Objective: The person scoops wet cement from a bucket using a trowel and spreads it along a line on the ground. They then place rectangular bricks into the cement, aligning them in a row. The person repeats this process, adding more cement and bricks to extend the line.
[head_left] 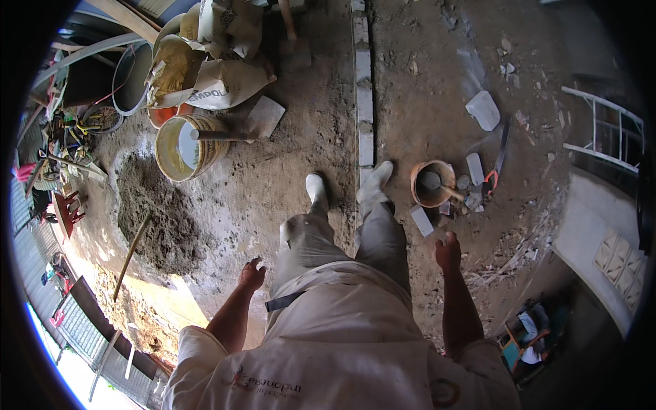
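Note:
My left hand (252, 274) hangs beside my left thigh with its fingers loosely apart and nothing in it. To the right, my right hand (448, 251) hangs in the air, empty, with fingers slightly bent and spread. Nearest to it is a pale block (421, 220) on the ground. Just beyond stands a brown bucket (415, 183) with a trowel (449, 192) in it, handle over the rim. A single row of light blocks (365, 109) runs away from me along the ground, its near end by my right boot (377, 176).
A heap of wet mortar (160, 219) lies at left with a long wooden handle (133, 253) across it. Beyond are a yellowish bucket (164, 150), a shovel (265, 117) and sacks (229, 85). At right lie a handsaw (503, 150), rubble and a ladder (593, 149). A person (533, 331) sits lower right.

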`<state>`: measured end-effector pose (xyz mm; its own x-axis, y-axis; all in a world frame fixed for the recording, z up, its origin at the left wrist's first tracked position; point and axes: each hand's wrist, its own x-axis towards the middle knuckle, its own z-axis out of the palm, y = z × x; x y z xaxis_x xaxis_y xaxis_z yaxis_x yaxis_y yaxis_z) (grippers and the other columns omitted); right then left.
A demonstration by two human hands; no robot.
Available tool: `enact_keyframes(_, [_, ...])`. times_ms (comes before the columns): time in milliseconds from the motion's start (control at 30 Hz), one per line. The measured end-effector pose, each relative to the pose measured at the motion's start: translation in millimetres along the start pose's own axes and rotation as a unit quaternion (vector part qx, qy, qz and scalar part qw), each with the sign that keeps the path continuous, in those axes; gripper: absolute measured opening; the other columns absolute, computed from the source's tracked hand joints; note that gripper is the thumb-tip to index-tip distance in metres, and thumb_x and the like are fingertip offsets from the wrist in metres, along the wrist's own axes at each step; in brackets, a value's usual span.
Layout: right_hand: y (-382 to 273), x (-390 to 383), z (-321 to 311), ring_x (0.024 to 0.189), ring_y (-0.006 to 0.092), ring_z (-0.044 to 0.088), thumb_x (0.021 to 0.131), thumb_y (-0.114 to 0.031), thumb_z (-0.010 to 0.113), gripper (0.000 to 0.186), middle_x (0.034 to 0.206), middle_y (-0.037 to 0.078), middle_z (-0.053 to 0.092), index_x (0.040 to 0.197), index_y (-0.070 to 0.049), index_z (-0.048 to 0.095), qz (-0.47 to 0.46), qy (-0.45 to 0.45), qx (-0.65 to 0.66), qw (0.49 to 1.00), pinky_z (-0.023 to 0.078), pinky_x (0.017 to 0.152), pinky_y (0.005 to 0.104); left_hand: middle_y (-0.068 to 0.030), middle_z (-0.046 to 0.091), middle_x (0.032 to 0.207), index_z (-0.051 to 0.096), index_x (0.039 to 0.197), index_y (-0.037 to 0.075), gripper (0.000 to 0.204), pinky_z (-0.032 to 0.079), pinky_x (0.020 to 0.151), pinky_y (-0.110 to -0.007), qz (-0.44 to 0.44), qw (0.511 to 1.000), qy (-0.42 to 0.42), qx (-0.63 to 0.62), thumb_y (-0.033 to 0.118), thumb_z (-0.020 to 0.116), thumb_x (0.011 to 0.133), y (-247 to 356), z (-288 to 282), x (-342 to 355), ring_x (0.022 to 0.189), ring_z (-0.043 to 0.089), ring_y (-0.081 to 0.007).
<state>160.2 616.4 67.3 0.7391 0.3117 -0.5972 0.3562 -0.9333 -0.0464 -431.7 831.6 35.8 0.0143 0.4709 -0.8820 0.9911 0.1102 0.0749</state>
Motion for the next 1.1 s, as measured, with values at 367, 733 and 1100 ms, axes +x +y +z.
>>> enact_keyframes(367, [-6.1,-10.6,-6.1,0.121,0.0434,0.054,0.089,-0.029,0.064,0.058,0.129,0.028,0.057,0.138,-0.003,0.047,0.02,-0.01,0.023,0.999,0.045,0.101,0.0485,-0.0237,0.059,0.131,0.058,0.132,0.009,0.047,0.044,0.105,-0.044,0.019,0.998,0.064,-0.004,0.031,0.062,0.091,-4.1,-63.1,37.9,0.123,0.055,-0.0387])
enact_keyframes(733, [-11.8,45.2,-23.8,0.117,0.043,0.058,0.086,-0.027,0.065,0.053,0.124,0.028,0.061,0.13,0.0,0.053,0.007,0.016,0.022,1.0,0.047,0.099,0.0468,-0.0231,0.057,0.132,0.054,0.138,0.011,0.05,0.044,0.105,-0.046,-0.026,0.998,0.046,0.034,0.03,0.058,0.091,51.2,-48.3,21.2,0.124,0.054,-0.0385])
enact_keyframes(1100, [18.5,34.1,-32.7,0.117,0.0434,0.058,0.089,-0.029,0.063,0.057,0.127,0.028,0.059,0.137,-0.003,0.047,0.086,0.015,0.018,0.996,0.047,0.099,0.0488,-0.0213,0.054,0.137,0.051,0.14,0.014,0.053,0.044,0.106,-0.046,-0.003,0.994,0.106,0.027,0.031,0.059,0.091,94.4,-87.4,54.2,0.125,0.054,-0.0377])
